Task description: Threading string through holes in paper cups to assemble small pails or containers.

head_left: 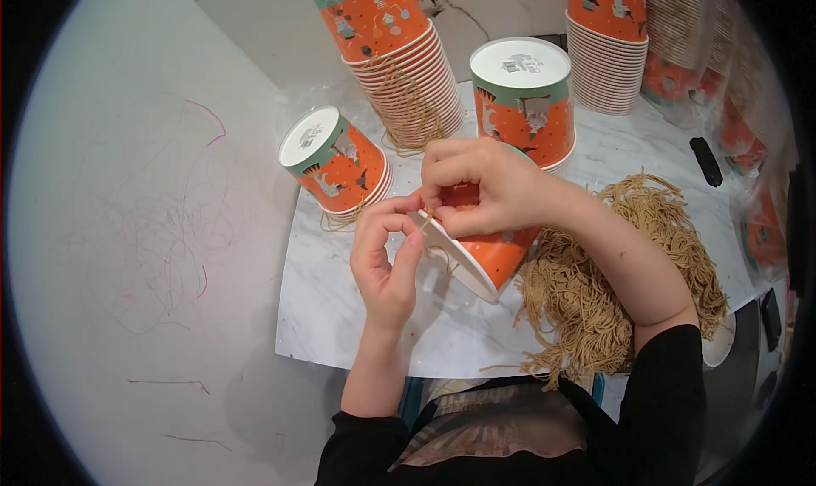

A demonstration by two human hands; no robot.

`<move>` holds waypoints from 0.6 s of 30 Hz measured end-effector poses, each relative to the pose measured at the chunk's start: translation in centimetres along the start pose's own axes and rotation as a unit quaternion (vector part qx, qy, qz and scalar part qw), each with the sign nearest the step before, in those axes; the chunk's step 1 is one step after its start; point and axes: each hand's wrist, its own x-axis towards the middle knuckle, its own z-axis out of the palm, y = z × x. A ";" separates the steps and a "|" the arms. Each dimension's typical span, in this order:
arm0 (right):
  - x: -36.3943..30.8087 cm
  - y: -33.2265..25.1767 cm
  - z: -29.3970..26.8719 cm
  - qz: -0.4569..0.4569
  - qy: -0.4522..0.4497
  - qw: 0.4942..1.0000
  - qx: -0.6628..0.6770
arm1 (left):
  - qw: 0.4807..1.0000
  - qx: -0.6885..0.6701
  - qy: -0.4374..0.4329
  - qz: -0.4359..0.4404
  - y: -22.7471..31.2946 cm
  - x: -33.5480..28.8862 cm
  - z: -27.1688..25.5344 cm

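Observation:
An orange paper bucket (497, 252) with a white rim is tilted on its side under my hands, its open end facing left toward me. My left hand (387, 257) is closed, thumb and finger pinching a thin tan string (426, 221) at the rim. Curled over the bucket's side, my right hand (489, 184) has its fingertips pinched together at the rim, close to the left fingertips. What lies between the right fingertips is too small to make out. Another bit of string hangs in front of the bucket's opening.
A large heap of tan strings (569, 307) lies under my right forearm. Upside-down bucket stacks stand behind: a short one (336, 163) at left, a tall one (404, 87), a middle one (527, 104) and another tall one (605, 53). A black object (705, 161) lies at right, near plastic-wrapped buckets (748, 129).

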 end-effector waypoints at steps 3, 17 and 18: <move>0.0 0.3 0.5 -0.023 0.006 1.000 -0.009 | 0.998 -0.045 0.015 -0.033 -0.1 -0.2 0.0; 0.2 -0.4 -1.0 -0.001 -0.029 0.999 0.013 | 0.996 -0.068 -0.013 -0.062 -1.0 0.5 -1.3; 0.1 -0.4 -1.4 -0.002 -0.030 0.999 0.011 | 0.994 -0.081 -0.011 -0.075 -1.0 0.6 -1.4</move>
